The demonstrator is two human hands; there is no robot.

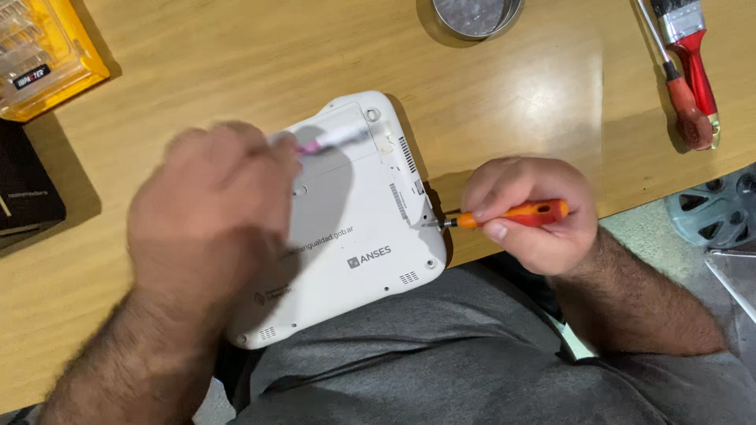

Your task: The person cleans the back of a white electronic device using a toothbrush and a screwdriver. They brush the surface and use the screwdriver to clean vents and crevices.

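Observation:
A small white laptop [370, 228] lies upside down at the front edge of the wooden table [236, 55], partly over my lap. My left hand [209, 208] hovers over its left half, blurred, holding a thin white and pink tool [331, 140] that points at the battery cover. To the right, my right hand [535, 208] grips a small orange screwdriver [516, 215]. Its metal tip touches the laptop's right edge.
A yellow clear-lidded bit case [39, 55] sits at the top left, with a black box [24, 193] below it. A round metal tin [476, 16] stands at the top middle. A red-handled screwdriver [683, 94] and a red-handled brush [693, 55] lie at the top right.

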